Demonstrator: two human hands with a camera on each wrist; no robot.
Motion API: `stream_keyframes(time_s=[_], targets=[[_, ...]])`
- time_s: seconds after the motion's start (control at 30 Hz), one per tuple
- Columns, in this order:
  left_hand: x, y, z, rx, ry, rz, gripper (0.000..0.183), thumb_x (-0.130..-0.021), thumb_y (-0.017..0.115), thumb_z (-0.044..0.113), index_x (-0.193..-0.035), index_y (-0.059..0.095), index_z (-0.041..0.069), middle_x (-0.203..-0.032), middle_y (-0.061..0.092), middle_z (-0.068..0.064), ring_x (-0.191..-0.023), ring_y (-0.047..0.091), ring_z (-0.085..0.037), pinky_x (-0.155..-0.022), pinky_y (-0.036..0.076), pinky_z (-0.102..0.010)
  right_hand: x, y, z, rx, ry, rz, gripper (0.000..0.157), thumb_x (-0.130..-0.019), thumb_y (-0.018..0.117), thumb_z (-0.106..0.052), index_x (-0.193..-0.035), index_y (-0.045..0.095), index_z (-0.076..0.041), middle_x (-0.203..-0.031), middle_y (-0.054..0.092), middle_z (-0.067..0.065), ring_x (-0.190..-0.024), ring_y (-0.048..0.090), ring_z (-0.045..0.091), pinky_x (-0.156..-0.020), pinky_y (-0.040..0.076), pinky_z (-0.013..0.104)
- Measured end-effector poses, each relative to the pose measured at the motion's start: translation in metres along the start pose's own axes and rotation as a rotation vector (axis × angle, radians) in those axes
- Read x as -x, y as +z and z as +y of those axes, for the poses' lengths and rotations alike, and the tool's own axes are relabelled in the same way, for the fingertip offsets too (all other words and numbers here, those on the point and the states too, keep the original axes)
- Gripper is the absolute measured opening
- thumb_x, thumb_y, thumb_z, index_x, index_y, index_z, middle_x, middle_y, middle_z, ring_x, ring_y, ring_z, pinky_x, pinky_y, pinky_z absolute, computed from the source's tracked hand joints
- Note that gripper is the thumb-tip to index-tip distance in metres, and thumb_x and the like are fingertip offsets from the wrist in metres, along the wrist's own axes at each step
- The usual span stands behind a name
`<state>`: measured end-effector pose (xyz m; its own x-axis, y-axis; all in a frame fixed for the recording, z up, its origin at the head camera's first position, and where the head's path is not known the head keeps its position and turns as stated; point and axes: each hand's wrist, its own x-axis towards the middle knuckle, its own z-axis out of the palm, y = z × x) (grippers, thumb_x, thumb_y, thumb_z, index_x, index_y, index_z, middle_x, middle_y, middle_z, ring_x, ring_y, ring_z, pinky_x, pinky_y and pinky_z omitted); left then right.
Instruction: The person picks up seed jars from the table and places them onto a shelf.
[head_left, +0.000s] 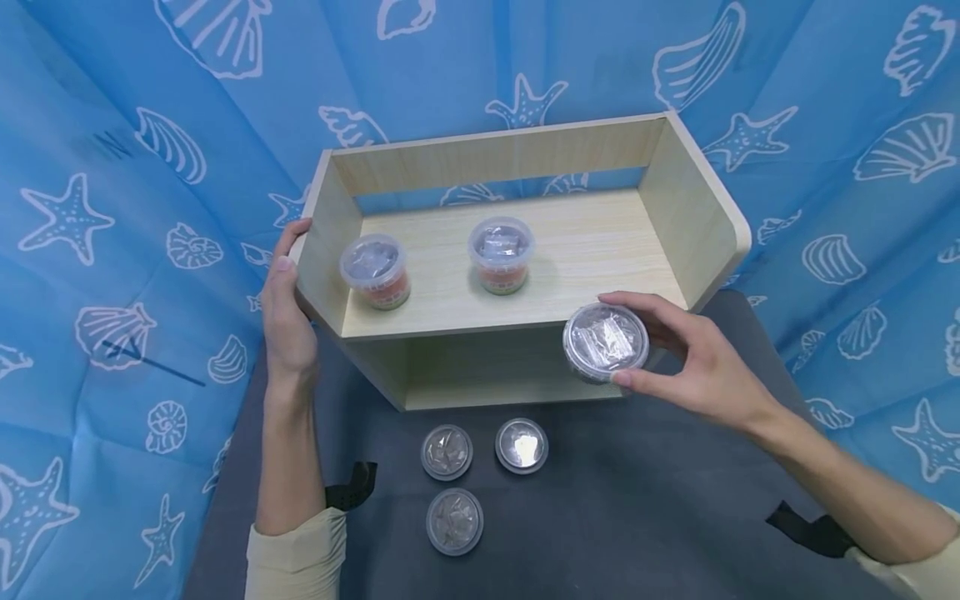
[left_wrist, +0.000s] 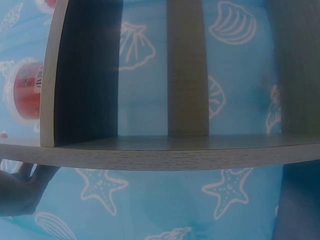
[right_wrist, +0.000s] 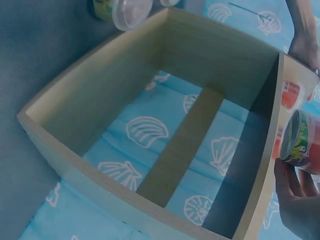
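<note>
My right hand grips a lidded plastic tub between thumb and fingers, at the front edge of the upper board near its right end. In the right wrist view this tub shows a green printed label and red contents. My left hand holds the left side panel of the pale wooden shelf from outside, its fingertips at the panel's edge. On the upper board stand two similar tubs, one by the left panel and one near the middle.
Three more lidded tubs stand on the dark table before the shelf: a left one, a right one and a nearer one. A blue shell-print curtain hangs behind and at both sides.
</note>
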<state>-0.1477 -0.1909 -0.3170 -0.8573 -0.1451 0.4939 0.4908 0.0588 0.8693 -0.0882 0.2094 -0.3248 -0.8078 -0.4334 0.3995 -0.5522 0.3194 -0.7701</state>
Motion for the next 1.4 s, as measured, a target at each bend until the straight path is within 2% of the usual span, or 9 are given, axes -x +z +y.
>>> stream_keyframes(time_s=[0.13, 0.27, 0.53, 0.83, 1.0, 1.17, 1.27, 1.4], targets=[[0.000, -0.001, 0.000, 0.001, 0.003, 0.001, 0.049, -0.105, 0.024, 0.026, -0.143, 0.049, 0.008, -0.141, 0.046, -0.014, -0.124, 0.041, -0.029, -0.097, 0.030, -0.039, -0.007, -0.005, -0.003, 0.002, 0.046, 0.020, 0.078, -0.075, 0.077, 0.013, -0.145, 0.049, -0.009, -0.141, 0.053, 0.000, -0.119, 0.055, 0.008, -0.098, 0.043, 0.015], [-0.001, -0.001, -0.001, 0.001, 0.004, 0.000, 0.049, -0.105, 0.024, 0.026, -0.143, 0.049, 0.009, -0.141, 0.046, -0.013, -0.125, 0.041, -0.029, -0.098, 0.030, -0.040, -0.014, -0.009, -0.005, -0.032, 0.089, 0.030, 0.075, -0.080, 0.075, 0.012, -0.146, 0.048, -0.009, -0.143, 0.051, 0.004, -0.120, 0.055, 0.009, -0.098, 0.042, 0.015], [-0.001, 0.000, -0.001, -0.001, 0.010, 0.001, 0.050, -0.104, 0.023, 0.026, -0.142, 0.050, 0.008, -0.140, 0.047, -0.014, -0.123, 0.041, -0.029, -0.097, 0.029, -0.039, -0.028, -0.018, -0.006, -0.091, 0.154, 0.039, 0.071, -0.086, 0.070, 0.008, -0.149, 0.042, -0.010, -0.138, 0.051, 0.008, -0.120, 0.055, 0.008, -0.095, 0.044, 0.013], [-0.001, -0.001, -0.001, 0.008, 0.000, 0.000, 0.050, -0.104, 0.024, 0.026, -0.142, 0.050, 0.008, -0.139, 0.047, -0.014, -0.123, 0.040, -0.029, -0.097, 0.029, -0.038, -0.045, -0.022, -0.003, -0.166, 0.244, 0.097, 0.066, -0.091, 0.068, 0.001, -0.151, 0.042, -0.014, -0.146, 0.041, 0.011, -0.133, 0.048, 0.021, -0.094, 0.046, 0.015], [-0.001, -0.001, 0.000, 0.024, -0.007, -0.003, 0.050, -0.104, 0.023, 0.025, -0.141, 0.051, 0.007, -0.138, 0.048, -0.016, -0.123, 0.041, -0.028, -0.099, 0.030, -0.037, -0.052, -0.021, 0.002, -0.214, 0.232, 0.133, 0.065, -0.093, 0.066, 0.000, -0.152, 0.040, -0.010, -0.151, 0.035, 0.017, -0.138, 0.041, 0.024, -0.103, 0.039, 0.017], [-0.001, 0.000, -0.001, 0.023, 0.003, 0.000, 0.050, -0.104, 0.023, 0.024, -0.141, 0.051, 0.006, -0.137, 0.048, -0.017, -0.121, 0.042, -0.030, -0.096, 0.030, -0.037, -0.058, -0.019, 0.009, -0.179, 0.215, 0.165, 0.064, -0.094, 0.066, -0.002, -0.152, 0.038, -0.006, -0.152, 0.035, 0.019, -0.141, 0.036, 0.023, -0.111, 0.031, 0.021], [-0.001, 0.000, -0.002, 0.023, 0.007, 0.002, 0.050, -0.104, 0.023, 0.024, -0.141, 0.051, 0.007, -0.136, 0.049, -0.018, -0.120, 0.042, -0.032, -0.095, 0.031, -0.038, -0.061, -0.018, 0.012, -0.174, 0.212, 0.178, 0.062, -0.095, 0.066, -0.005, -0.151, 0.040, -0.006, -0.151, 0.037, 0.017, -0.141, 0.035, 0.022, -0.112, 0.030, 0.022], [-0.001, 0.000, -0.002, 0.017, 0.013, -0.001, 0.050, -0.104, 0.023, 0.025, -0.141, 0.051, 0.007, -0.136, 0.048, -0.018, -0.120, 0.042, -0.032, -0.095, 0.031, -0.038, -0.064, -0.016, 0.018, -0.221, 0.207, 0.183, 0.061, -0.095, 0.064, -0.003, -0.151, 0.039, -0.005, -0.151, 0.036, 0.018, -0.141, 0.035, 0.024, -0.112, 0.030, 0.023]])
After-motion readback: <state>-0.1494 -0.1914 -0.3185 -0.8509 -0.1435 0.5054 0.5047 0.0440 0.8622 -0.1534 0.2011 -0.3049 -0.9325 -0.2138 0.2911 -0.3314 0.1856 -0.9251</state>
